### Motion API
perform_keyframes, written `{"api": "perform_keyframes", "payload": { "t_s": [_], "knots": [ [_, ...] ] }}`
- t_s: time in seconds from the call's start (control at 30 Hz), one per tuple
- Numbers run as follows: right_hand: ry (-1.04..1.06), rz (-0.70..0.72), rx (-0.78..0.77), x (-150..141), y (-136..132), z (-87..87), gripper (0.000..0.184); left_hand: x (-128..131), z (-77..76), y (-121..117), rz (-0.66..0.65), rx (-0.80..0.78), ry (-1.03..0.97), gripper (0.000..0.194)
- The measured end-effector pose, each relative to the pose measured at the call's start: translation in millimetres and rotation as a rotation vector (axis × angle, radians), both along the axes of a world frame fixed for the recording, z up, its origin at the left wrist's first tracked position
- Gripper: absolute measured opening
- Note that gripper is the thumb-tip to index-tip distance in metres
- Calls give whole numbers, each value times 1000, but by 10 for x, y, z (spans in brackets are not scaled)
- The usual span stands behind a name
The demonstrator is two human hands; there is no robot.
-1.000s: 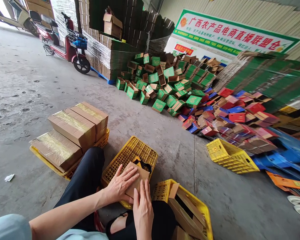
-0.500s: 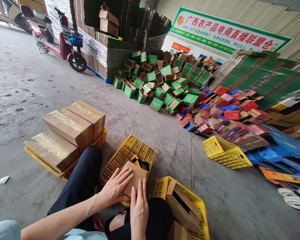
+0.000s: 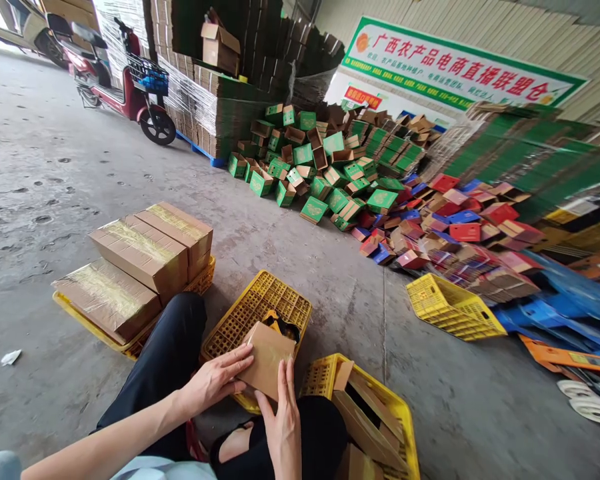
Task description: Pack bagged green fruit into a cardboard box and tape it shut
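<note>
Gripping a brown cardboard box (image 3: 266,359) in both hands, over yellow crate (image 3: 256,313), concrete warehouse floor (image 3: 55,200), scattered cartons (image 3: 330,180).

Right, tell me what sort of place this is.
Probably a packing warehouse. Shrink-wrapped stacks of flat cartons stand on a pallet, folded green boxes lie heaped on the concrete floor, and both hands hold a small brown box.
</note>
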State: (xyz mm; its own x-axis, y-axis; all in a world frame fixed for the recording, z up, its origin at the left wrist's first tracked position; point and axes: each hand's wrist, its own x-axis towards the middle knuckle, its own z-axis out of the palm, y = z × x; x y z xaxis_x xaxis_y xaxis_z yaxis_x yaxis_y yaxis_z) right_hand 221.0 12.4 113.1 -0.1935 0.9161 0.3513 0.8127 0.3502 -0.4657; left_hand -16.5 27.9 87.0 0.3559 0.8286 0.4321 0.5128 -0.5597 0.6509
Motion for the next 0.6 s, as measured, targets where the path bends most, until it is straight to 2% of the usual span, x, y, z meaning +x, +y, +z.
{"api": "perform_keyframes", "payload": {
  "t_s": [0.17, 0.27, 0.47, 0.6],
  "knots": [
    [-101, -29, 149, -9, 0, -169, 72, 6, -8, 37, 11, 68, -35, 55],
    [-158, -28, 209, -15, -42, -198, 65, 32, -6, 8, 27, 70, -70, 48],
    [-230, -1, 150, -141, -79, -88, 53, 112, -27, -43, 56, 61, -118, 35],
    [-241, 76, 100, -288, -25, 7, 49, 124, 96, -55, 61, -28, -156, 33]
  ]
}}
